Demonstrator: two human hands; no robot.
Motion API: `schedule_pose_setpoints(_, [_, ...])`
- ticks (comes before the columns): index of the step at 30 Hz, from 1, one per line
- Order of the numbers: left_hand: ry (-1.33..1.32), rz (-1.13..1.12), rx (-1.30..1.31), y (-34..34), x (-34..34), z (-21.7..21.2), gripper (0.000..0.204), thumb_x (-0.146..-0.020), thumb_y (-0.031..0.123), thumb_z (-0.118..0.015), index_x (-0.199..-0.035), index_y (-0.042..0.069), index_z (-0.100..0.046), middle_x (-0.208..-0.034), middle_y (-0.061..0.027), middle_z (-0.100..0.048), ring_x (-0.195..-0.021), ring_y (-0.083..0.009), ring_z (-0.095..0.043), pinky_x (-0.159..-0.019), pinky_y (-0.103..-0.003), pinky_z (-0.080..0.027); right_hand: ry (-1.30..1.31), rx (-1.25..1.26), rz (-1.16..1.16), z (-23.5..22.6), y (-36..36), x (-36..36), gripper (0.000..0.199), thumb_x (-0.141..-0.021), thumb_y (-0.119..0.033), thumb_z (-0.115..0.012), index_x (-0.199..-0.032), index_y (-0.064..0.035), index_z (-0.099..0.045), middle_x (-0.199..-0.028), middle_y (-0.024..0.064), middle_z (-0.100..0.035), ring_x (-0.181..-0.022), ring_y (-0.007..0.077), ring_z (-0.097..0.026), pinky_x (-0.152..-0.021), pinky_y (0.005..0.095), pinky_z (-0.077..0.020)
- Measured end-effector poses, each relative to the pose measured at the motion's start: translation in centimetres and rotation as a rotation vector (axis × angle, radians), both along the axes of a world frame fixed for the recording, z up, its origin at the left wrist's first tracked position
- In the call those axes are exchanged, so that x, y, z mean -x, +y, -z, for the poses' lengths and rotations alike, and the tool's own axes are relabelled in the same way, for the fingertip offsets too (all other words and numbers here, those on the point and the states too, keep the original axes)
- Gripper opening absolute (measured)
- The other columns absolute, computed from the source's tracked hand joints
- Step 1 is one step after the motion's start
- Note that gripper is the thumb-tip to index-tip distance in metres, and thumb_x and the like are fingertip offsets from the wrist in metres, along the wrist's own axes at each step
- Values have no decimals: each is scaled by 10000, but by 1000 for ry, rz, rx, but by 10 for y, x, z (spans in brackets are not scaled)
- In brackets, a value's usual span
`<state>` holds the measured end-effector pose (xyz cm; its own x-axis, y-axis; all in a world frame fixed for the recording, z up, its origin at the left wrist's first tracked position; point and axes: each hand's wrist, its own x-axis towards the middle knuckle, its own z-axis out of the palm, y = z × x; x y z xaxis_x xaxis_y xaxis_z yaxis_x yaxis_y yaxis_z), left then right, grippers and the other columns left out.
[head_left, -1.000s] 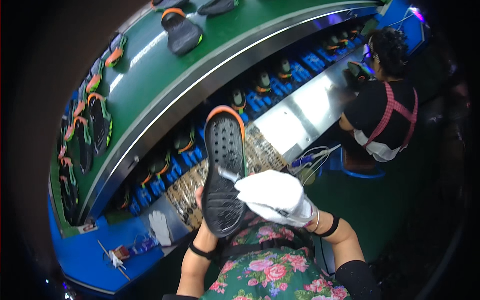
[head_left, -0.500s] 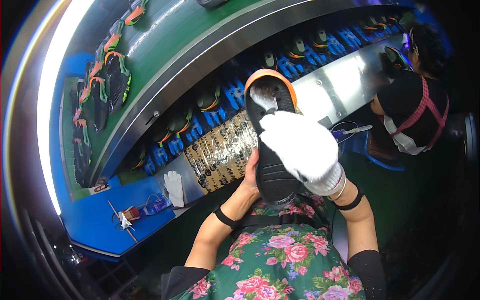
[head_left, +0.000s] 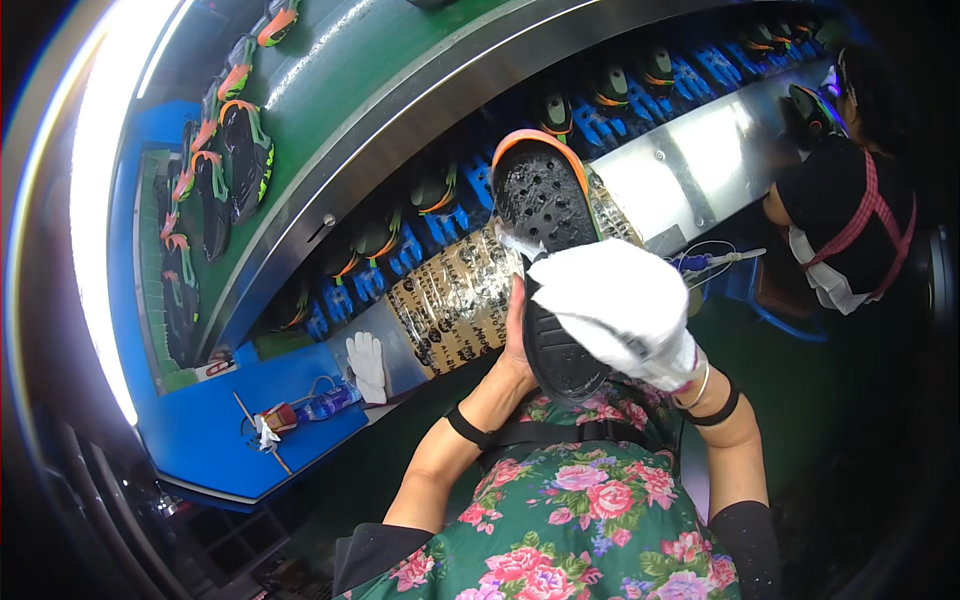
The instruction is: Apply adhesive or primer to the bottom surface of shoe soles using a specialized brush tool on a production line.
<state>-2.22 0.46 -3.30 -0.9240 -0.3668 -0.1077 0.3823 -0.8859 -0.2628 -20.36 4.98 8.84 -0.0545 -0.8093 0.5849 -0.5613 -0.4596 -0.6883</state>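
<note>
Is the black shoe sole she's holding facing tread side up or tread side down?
Tread side up: the shoe sole shows its studded black underside to the camera.

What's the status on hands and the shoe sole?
Left hand bare, gripping black shoe sole from below. Right hand in white glove, pressed on sole's tread. Nothing blocking; spare white glove lies on the bench.

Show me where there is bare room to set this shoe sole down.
Free: the shiny metal ledge between the taped work pad and the co-worker, and the blue shelf left of the spare white glove. Crowded: the blue rack of shoes and the green belt's left end. The left hand and gloved right hand hold the sole.
</note>
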Motion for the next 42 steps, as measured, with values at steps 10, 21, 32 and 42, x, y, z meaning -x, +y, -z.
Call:
schedule_pose_setpoints(10, [-468, -37, 256, -23, 10, -15, 1084, -926, 864, -398, -1616, 32, -328, -1639, -214, -393, -1485, -411, -420, -1244, -582, -306, -25, 0, 0, 19, 5, -11, 278, -827, -29, -757, -1102, -50, -795, -1102, 126, -786, -1013, 302, -757, -902, 404, -590])
schedule_pose_setpoints(21, [-105, -137, 263, -34, 27, -25, 1050, -916, 887, -342, -1627, 115, -333, -1601, -151, -444, -1392, -521, -483, -1138, -675, -421, -213, -11, -25, 29, 11, -17, 275, -820, 1, -777, -1086, -67, -800, -1102, 124, -790, -1006, 304, -765, -914, 407, -587])
schedule_pose_setpoints(32, [-151, -150, 283, -56, 38, -23, 1101, -834, 927, -477, -1570, 113, -388, -1428, -309, -564, -1195, -504, -631, -1012, -640, -527, -251, -106, -93, 43, 15, -13, 313, -819, -29, -791, -1122, -105, -805, -1114, 93, -794, -1039, 268, -758, -963, 407, -576])
schedule_pose_setpoints(42, [-143, -210, 272, -66, 44, -14, 1124, -825, 927, -490, -1583, 103, -385, -1451, -288, -554, -1257, -505, -587, -998, -679, -523, -285, -63, -149, 43, 20, -4, 263, -859, -43, -759, -1119, -77, -786, -1111, 103, -782, -973, 277, -750, -848, 401, -600])
